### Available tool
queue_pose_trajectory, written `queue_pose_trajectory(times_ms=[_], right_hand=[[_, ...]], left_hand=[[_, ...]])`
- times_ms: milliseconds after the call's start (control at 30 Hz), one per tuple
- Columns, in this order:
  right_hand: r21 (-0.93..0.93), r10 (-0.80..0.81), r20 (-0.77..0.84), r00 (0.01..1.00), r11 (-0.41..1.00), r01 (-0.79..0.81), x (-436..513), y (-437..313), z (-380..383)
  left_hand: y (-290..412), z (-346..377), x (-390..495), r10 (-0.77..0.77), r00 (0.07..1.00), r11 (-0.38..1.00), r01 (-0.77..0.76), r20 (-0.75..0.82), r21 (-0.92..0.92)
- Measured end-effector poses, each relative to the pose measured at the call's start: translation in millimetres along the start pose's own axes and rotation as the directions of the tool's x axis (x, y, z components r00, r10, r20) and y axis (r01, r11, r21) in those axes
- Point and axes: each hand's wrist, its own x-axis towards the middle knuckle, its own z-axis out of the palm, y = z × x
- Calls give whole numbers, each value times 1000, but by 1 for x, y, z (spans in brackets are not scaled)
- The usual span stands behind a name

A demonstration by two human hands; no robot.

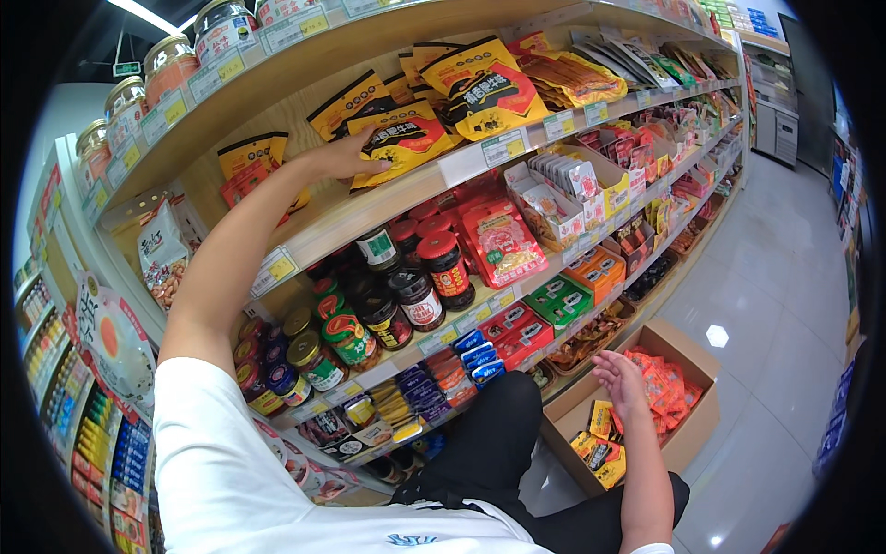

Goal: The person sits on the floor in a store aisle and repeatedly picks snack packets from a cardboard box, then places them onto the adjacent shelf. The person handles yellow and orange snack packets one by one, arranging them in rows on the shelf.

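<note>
My left hand (345,158) is on the upper shelf, gripping the left side of a yellow-and-black snack packet (408,142). Its fingers overlap the packet's edge. More packets of this kind lean behind it, and a larger upright yellow packet (484,86) stands to its right. Low on the right, my right hand (623,379) hovers over an open cardboard box (707,360), holding nothing, its fingers loosely bent and apart. Inside the box are a heap of red-orange packets (661,391) and several yellow-and-black packets (599,453).
Below, a shelf bears glass jars of sauce (446,270) and red pouches (502,242). Lidded jars (169,66) line the top shelf above my left arm. The shelf's price-label edge (484,156) runs beneath the packets. Tiled floor (761,277) extends right of the box.
</note>
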Motion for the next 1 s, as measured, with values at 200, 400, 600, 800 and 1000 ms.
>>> queue_pose_trajectory(times_ms=[200,400,600,800,1000], right_hand=[[-51,26,-38,999,998,-28,5,7,-3],[-56,29,-76,997,998,-33,6,11,-4],[-58,25,-135,991,998,-33,5,9,-10],[-80,38,-158,987,996,-51,7,10,-9],[-103,29,-162,986,994,-46,6,10,-10]], left_hand=[[34,6,1,-81,996,993,83,-34,80],[56,8,-1,-228,971,965,235,-74,114],[64,-3,-2,-273,961,946,276,-38,170],[55,-6,5,-240,970,950,244,-45,195],[62,-14,-10,-254,967,953,251,-8,171]])
